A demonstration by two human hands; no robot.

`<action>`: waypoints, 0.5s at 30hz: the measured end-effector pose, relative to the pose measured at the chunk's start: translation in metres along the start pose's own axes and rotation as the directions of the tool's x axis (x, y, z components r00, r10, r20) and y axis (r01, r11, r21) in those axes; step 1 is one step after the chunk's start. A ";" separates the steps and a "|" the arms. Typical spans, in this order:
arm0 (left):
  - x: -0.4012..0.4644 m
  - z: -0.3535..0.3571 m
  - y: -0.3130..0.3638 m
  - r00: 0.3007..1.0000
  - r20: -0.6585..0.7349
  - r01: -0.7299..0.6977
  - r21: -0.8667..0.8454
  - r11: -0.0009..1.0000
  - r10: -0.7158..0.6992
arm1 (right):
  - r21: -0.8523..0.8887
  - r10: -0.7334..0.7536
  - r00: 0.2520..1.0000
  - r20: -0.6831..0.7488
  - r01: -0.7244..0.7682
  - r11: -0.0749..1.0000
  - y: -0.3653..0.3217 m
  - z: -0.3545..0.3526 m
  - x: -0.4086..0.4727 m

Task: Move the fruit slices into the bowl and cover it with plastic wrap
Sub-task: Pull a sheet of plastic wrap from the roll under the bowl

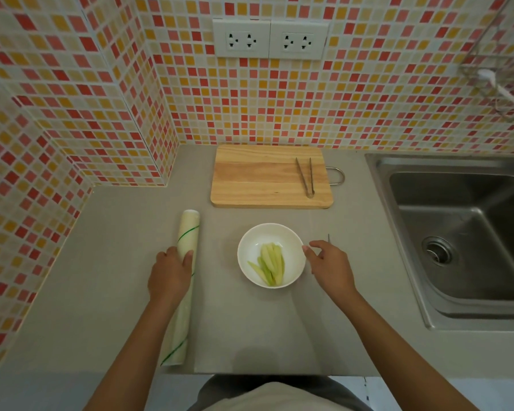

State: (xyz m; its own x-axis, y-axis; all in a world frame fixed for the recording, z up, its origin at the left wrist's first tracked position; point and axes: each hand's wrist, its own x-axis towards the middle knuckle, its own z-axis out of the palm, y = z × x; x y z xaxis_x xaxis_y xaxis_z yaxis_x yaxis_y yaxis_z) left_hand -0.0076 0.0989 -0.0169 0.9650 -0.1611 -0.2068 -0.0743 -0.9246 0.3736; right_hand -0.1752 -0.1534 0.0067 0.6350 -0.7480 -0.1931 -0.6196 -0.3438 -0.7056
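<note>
A white bowl stands on the grey counter and holds several pale green fruit slices. To its left lies a long roll of plastic wrap with green stripes. My left hand is closed over the roll's middle. A faint clear sheet seems to stretch from the roll rightward over the bowl, its edge a thin line by my right hand. That hand's thumb and fingers pinch together at the bowl's right rim, apparently on the sheet's edge.
A wooden cutting board with metal tongs on it lies behind the bowl, against the tiled wall. A steel sink fills the right side. A thin metal stick lies just right of my right hand.
</note>
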 end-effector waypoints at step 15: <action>-0.020 -0.043 0.079 0.950 0.024 -0.243 -0.572 0.784 0.312 | 0.348 -0.145 0.989 0.036 0.124 0.929 -0.083 -0.015 -0.017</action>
State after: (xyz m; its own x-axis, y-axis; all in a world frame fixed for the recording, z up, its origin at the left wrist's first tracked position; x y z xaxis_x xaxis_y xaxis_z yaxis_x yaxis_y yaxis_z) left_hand -0.0218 0.0442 0.0551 0.8873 -0.4499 -0.1013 -0.1493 -0.4880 0.8600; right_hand -0.1414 -0.1210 0.0784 0.7345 -0.6692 -0.1130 -0.3368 -0.2149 -0.9167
